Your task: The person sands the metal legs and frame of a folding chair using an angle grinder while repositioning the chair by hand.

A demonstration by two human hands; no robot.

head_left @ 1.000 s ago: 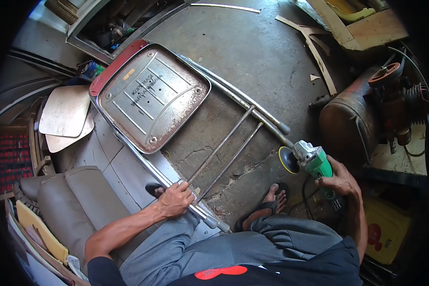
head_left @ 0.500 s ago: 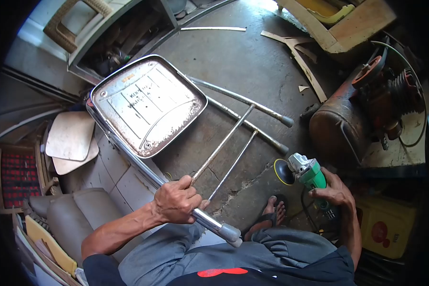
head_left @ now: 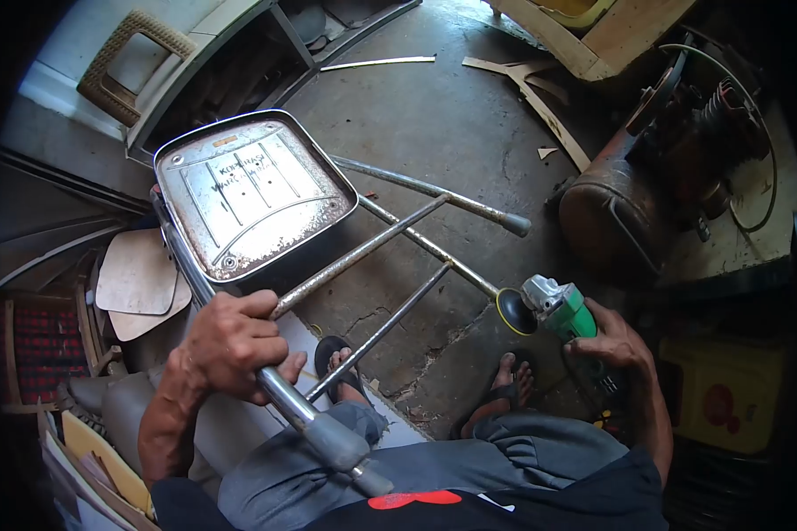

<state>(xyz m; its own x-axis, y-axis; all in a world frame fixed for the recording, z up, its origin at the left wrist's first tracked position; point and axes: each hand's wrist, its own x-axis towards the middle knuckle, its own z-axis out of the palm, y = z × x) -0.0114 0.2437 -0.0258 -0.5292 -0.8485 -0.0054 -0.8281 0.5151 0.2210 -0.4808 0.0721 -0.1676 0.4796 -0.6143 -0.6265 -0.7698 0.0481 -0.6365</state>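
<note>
A metal chair frame (head_left: 363, 248) lies tipped over before me, its rusty square seat pan (head_left: 261, 199) facing up with dark lettering on it. My left hand (head_left: 235, 345) is wrapped round one tubular leg near a crossbar; that leg's grey rubber foot (head_left: 336, 441) rests at my lap. In my right hand (head_left: 613, 341) is a green angle grinder (head_left: 568, 311), gripped by its body. Its round black pad with a yellow rim (head_left: 515, 311) appears at or very near the end of another leg; whether they touch I cannot tell.
A rusty air compressor (head_left: 620, 203) stands at the right, above a yellow crate (head_left: 722, 389). Wood strips (head_left: 540, 106) lie on the concrete floor. Thin boards (head_left: 137, 274) and a grey cushion (head_left: 137, 403) are at the left. My sandalled feet (head_left: 505, 394) are below the chair.
My left hand has drawn the chair frame left and closer to me, turning it slightly. The grinder has shifted a little left, nearer the leg. My second foot has come into view.
</note>
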